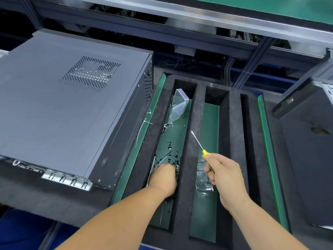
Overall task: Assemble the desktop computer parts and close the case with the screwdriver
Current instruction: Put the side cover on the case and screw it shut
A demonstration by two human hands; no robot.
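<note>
left hand [164,175] down among loose screws [173,156] in foam tray [191,177] slot, fingers hidden, grip unclear. right hand [223,175] curled around yellow screwdriver [202,147], tip up.

Foam dividers [185,159] wall slots; case [72,109] blocks left.

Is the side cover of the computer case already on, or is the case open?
On. The grey cover lies flat over the computer case, hiding the inside.
</note>
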